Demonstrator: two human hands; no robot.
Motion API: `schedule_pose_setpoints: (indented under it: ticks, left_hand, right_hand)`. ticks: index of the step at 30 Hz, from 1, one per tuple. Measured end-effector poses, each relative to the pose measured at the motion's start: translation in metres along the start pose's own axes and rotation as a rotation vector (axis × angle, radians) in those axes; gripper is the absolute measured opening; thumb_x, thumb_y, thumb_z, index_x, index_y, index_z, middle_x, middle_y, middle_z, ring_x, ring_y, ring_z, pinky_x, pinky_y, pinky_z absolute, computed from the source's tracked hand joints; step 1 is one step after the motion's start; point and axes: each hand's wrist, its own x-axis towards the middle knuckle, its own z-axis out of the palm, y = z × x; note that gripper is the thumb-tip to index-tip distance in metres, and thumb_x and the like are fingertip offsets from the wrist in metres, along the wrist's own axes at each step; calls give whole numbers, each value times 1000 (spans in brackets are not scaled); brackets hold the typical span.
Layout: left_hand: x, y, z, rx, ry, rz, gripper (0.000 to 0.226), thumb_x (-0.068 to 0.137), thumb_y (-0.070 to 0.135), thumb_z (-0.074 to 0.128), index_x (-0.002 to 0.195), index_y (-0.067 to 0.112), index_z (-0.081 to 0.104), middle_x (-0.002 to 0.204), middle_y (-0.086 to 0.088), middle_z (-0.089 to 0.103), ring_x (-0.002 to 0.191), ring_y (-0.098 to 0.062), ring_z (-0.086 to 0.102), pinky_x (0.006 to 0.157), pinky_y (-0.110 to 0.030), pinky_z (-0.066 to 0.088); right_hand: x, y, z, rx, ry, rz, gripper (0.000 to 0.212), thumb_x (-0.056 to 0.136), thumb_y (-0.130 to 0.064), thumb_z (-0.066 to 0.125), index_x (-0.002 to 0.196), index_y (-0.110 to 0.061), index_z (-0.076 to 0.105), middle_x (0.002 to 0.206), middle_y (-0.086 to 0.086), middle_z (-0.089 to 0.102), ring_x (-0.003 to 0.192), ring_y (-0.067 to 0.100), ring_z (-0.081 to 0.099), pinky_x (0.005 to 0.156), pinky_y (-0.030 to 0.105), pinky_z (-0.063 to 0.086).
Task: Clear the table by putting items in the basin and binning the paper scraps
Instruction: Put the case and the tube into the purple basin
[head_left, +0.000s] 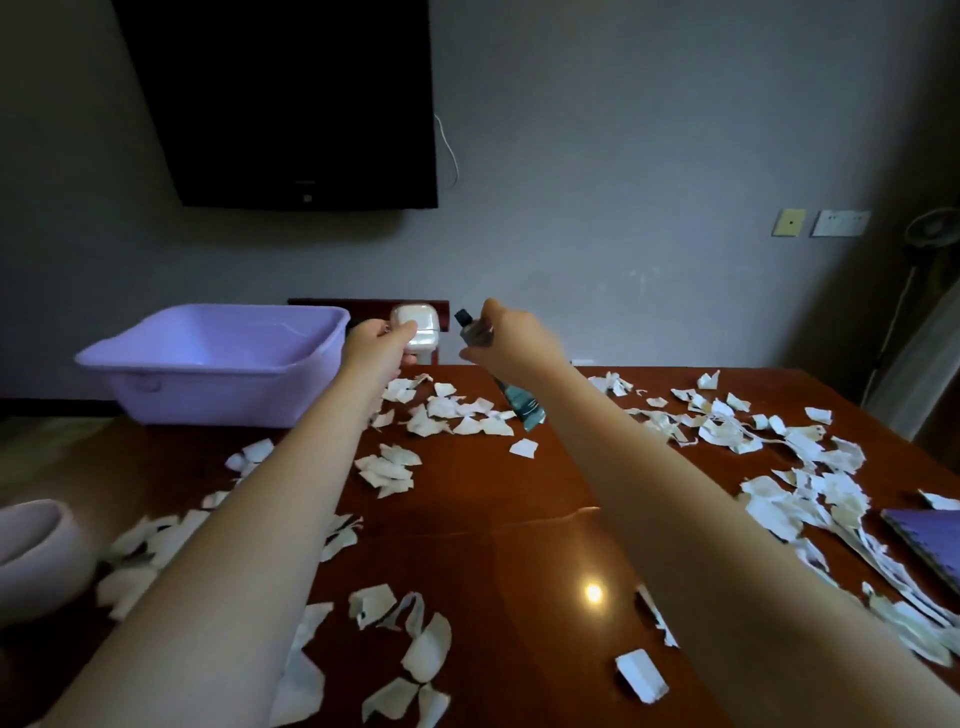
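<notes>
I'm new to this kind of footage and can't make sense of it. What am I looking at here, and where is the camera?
No machine here: a person wears one camera on the head, looking forward and down, so the grips are that person's bare hands. The left grip holds a small white case; the right grip holds a tube with a dark cap. Both are lifted above the brown table, near the purple basin. Torn paper scraps lie all over the table.
</notes>
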Motion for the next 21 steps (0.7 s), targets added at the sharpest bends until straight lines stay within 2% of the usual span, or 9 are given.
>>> schedule_pose_setpoints:
  ticks: [4,7,9,12,14,16,18,21]
  left_hand:
    - [6,1,-63,-28,117,7,34,94,29,52,122,10,56,103,-5,64,80,-11,59,63,-21,42]
    - [18,-1,-106,-9,184,7,30,93,28,53,116,8,57,99,-7,63,79,-13,60,62,-23,42]
    - [30,-3,-133,-6,230,16,33,92,25,53,119,7,57,96,-7,63,84,-18,60,68,-28,41]
    - [53,-6,-170,-3,265,29,32,91,24,54,118,7,57,96,-8,63,84,-20,60,70,-29,42]
    - [74,-11,-191,23,267,23,26,89,26,54,110,9,60,92,-8,64,84,-21,60,73,-31,42]
    - [94,-18,-208,61,276,20,10,89,24,55,90,15,59,80,-4,62,83,-23,59,74,-33,42]
    - [113,-29,-220,106,287,10,13,89,22,56,77,20,53,76,-4,60,83,-25,59,75,-33,43]
    - [139,-47,-234,167,285,-13,13,90,21,55,77,18,54,82,-7,60,87,-28,61,79,-37,46]
  right_hand:
    - [11,-62,12,82,23,-55,41,85,-34,68,115,-17,46,110,5,64,95,24,62,81,40,56]
    - [22,-103,20,146,71,-81,43,86,-36,67,116,-14,46,112,7,64,96,25,63,78,36,55]
    - [35,-129,26,196,109,-99,44,86,-35,67,116,-11,46,112,9,64,96,27,61,72,34,50]
    - [60,-165,37,334,156,-107,44,85,-33,69,113,-8,46,112,12,65,97,30,62,78,41,53]
    - [79,-184,50,415,172,-95,44,85,-31,69,115,-8,46,113,11,64,98,29,63,83,41,55]
    - [98,-200,64,498,171,-66,44,85,-29,70,116,-8,47,112,10,64,98,25,63,85,36,53]
    - [117,-211,81,586,144,-27,43,84,-28,71,114,-9,47,105,7,62,95,22,62,86,34,53]
    - [147,-220,112,635,81,28,45,83,-25,72,113,-10,43,105,8,61,96,24,63,88,40,55]
